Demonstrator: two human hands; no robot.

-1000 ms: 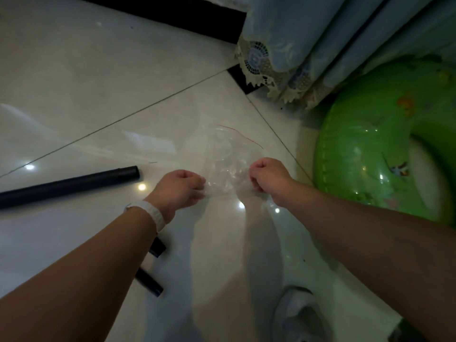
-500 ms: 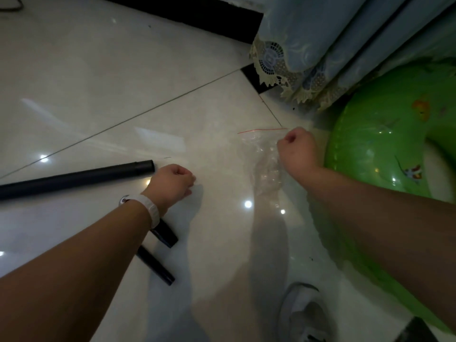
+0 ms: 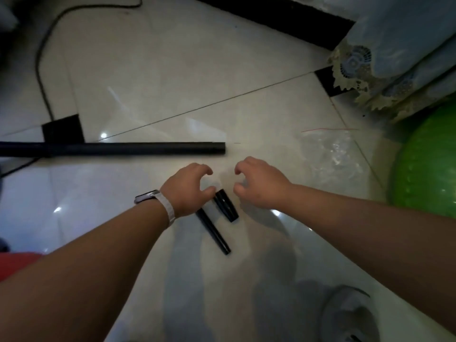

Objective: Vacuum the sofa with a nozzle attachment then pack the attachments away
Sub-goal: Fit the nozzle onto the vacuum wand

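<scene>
Two short black nozzle attachments lie on the pale tiled floor: a stubby one and a slimmer, longer one beside it. My left hand, with a white watch strap on the wrist, hovers just left of the stubby nozzle with fingers loosely curled, holding nothing. My right hand hangs just right of it, fingers also loosely curled and empty. A long black extension tube lies across the floor beyond my hands. A clear plastic bag with a red strip at its mouth lies flat to the right.
A green inflatable ring sits at the right under pale blue lace-edged curtains. A black cable loops across the floor at upper left. A grey shoe shows at the bottom right.
My right hand has let go of the plastic bag, which now lies on the floor, and has come left. Both hands now hover over the short nozzles. The view has shifted left.
</scene>
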